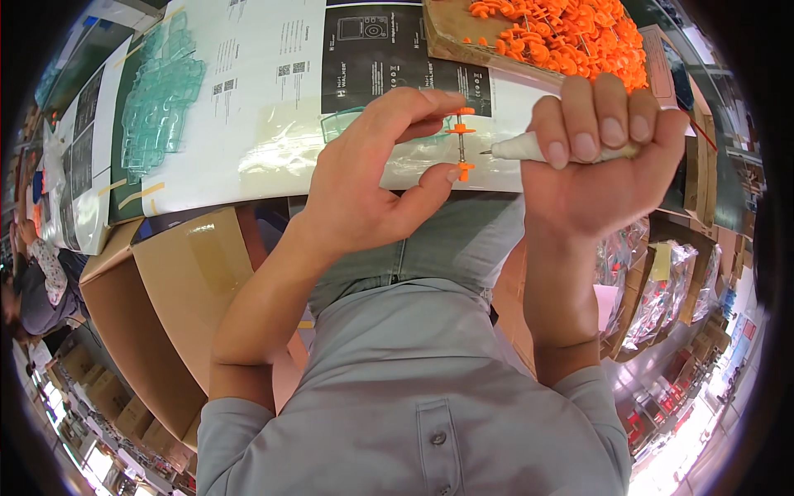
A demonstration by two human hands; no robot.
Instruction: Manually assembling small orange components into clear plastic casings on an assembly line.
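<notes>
A: How are the two hands placed?

B: The left hand (372, 178) pinches a slim metal rod fitted with bright orange plastic pieces (461, 150) end to end, the thumb at its near end and a fingertip at its far end. The right hand (595, 178) is closed round a soft white bottle with a tapered nozzle and a fine, needle-like tip (517, 148)

A: Is that tip on the metal?

B: No, it points at the bare stretch of the rod from just beside it, with a gap between them. The rod seems to be held in the air above the near part of a glossy white sheet with black printed panels (248, 140)

A: How far along is this one piece?

B: Orange pieces already sit at both ends, and an orange disc sits between them, nearer the far end. I'd judge the bottle's part is not finished here, though any fluid on the metal would be too small to tell

A: And the rest of the batch?

B: A heap of loose orange plastic parts (571, 41) fills much of a shallow brown cardboard tray (447, 37) at the far right; treated or waiting, I can't tell. Flat, clear greenish plastic pieces (161, 95) overlap at the far left, none joined to the held rod
</notes>
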